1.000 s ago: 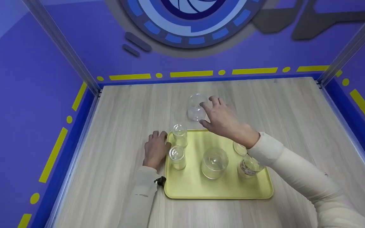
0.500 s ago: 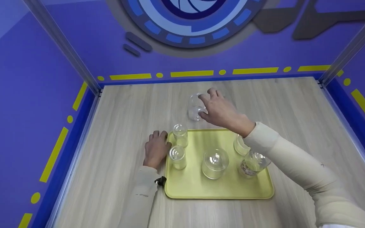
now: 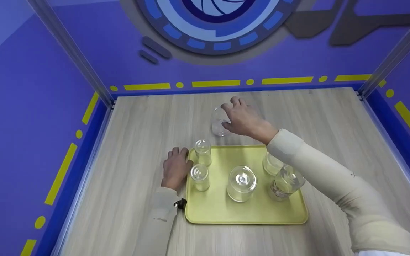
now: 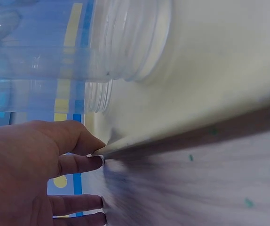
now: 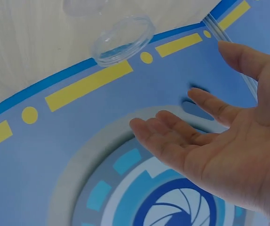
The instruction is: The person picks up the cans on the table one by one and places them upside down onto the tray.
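Note:
In the left wrist view, my left hand (image 3: 176, 167) pinches the edge of the yellow tray (image 3: 226, 213) between thumb and fingers. Two small clear jars (image 3: 200, 177) stand on the tray close by, their threaded necks down. Behind the tray, my right hand (image 3: 244, 117) is beside another clear jar (image 3: 220, 128) on the table, partly covering it in the head view. From the right wrist, this jar's open threaded mouth (image 5: 123, 42) appears apart from the spread, loosely bent fingers, and nothing lies in the palm.
A wide clear jar (image 3: 242, 185) stands mid-tray. At the tray's right are a jar with a patterned band (image 3: 283, 185) and another clear jar (image 3: 272, 164), partly behind the right sleeve. Blue-purple panels (image 3: 190, 71) bound the wooden table (image 3: 137, 121) at the back and sides.
My right hand has shifted slightly back and left around the far jar, its forearm uncovering more of the jars at the tray's right. The left hand and tray have stayed put.

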Demonstrator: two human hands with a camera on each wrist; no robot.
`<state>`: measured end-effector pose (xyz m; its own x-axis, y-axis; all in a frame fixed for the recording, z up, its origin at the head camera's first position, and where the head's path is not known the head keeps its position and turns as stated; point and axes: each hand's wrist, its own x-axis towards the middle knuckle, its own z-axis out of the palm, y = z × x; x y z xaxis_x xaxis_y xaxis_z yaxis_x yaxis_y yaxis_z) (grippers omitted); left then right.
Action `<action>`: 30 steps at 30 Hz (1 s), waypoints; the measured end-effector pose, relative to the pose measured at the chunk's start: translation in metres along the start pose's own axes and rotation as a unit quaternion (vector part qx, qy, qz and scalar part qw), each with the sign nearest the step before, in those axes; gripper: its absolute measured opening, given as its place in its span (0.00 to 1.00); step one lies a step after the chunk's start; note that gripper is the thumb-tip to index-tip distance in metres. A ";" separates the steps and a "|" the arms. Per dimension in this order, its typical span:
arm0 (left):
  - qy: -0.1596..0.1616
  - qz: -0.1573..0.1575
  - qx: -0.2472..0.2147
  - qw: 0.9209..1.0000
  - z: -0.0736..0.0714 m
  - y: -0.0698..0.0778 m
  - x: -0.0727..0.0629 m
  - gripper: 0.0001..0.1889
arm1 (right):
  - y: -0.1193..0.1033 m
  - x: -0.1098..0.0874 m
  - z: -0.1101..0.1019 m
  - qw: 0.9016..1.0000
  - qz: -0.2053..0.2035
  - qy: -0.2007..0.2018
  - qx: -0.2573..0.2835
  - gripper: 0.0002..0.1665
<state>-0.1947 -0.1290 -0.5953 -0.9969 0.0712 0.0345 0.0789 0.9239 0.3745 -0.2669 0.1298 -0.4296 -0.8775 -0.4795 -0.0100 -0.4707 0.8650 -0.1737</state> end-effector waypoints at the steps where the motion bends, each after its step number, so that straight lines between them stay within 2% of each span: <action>1: 0.002 0.001 0.000 1.000 0.000 0.000 0.000 0.18 | 0.001 0.002 0.001 1.000 0.004 -0.008 0.005 0.36; 7: 0.007 0.003 -0.002 1.000 0.000 0.000 -0.001 0.18 | 0.007 0.012 0.007 0.998 0.031 -0.052 0.021 0.38; 13: 0.013 0.003 -0.003 1.000 0.001 -0.001 0.000 0.18 | 0.012 0.022 0.014 0.996 0.033 -0.081 0.011 0.40; 19: 0.020 0.008 -0.004 1.000 0.002 -0.001 -0.001 0.17 | 0.019 0.030 0.022 0.996 0.019 -0.087 -0.014 0.39; 26: 0.020 0.003 -0.009 1.000 0.002 0.000 -0.002 0.17 | 0.027 0.040 0.029 0.995 0.012 -0.104 0.001 0.39; 30: 0.021 0.002 -0.010 1.000 0.002 0.000 -0.002 0.16 | 0.032 0.046 0.032 0.995 0.005 -0.100 -0.009 0.38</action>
<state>-0.1929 -0.1285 -0.5978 -0.9956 0.0580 0.0738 0.0825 0.9159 0.3928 -0.3193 0.1312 -0.4669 -0.8466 -0.4899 -0.2079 -0.4660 0.8711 -0.1547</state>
